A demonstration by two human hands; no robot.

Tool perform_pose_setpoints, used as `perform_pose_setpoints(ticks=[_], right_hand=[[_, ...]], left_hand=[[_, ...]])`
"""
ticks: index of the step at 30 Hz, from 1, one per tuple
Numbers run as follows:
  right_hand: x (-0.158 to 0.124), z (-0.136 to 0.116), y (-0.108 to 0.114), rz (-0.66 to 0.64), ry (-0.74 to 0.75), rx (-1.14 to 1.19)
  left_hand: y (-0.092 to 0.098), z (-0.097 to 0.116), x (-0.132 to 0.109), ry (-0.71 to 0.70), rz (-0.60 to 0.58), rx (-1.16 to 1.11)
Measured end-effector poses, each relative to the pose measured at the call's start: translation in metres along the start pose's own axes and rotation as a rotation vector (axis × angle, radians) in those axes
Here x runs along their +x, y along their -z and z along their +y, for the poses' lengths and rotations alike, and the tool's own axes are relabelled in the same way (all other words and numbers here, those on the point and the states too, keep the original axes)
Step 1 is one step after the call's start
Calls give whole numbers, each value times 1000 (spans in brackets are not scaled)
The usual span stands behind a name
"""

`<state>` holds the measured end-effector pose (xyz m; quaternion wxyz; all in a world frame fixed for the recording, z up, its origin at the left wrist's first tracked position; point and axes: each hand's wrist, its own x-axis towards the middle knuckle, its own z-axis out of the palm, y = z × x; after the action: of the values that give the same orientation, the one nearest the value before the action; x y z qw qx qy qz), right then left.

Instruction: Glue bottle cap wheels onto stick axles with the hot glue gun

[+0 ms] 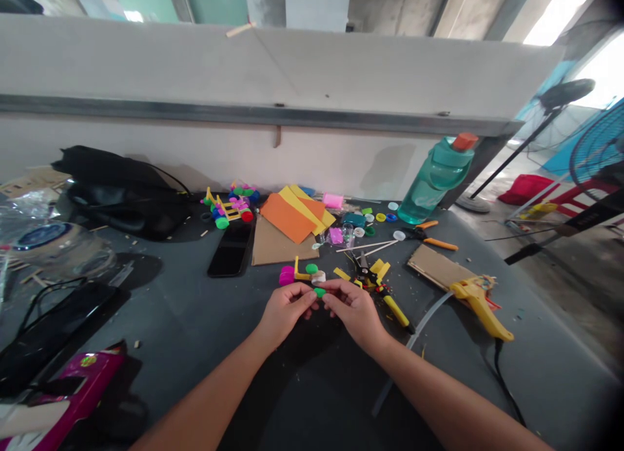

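Between the fingertips of both hands is a small green piece (319,292), flat and rounded; its exact kind is hard to make out. My left hand (286,311) pinches it from one side and my right hand (357,311) from the other, both just above the dark table. Right behind the fingers lies a small assembly with a magenta bottle cap (286,275), a yellow stick piece (297,267), a green disc (311,268) and a white cap (318,277). Yellow-handled pliers (397,310) lie beside my right hand among yellow scraps.
A glue gun (480,308) rests on cardboard (439,267) at right, its cord trailing off. Behind stand a teal bottle (431,181), orange-handled pliers (439,244), loose caps and coloured sheets (287,217). A phone (230,251), black bag (121,194) and colourful model (229,207) are further left.
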<state>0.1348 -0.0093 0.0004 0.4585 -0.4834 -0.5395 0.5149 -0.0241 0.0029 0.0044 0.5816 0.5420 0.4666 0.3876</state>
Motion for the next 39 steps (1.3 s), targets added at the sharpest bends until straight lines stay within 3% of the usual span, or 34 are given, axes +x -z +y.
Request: perform_pose_setpoints(ticks=[6, 39], right_hand=[[0, -1, -1, 26, -60, -19], [0, -2, 0, 18, -42, -107]], left_hand=[[-1, 2, -1, 7, 10, 4], [-2, 1, -4, -41, -25, 111]])
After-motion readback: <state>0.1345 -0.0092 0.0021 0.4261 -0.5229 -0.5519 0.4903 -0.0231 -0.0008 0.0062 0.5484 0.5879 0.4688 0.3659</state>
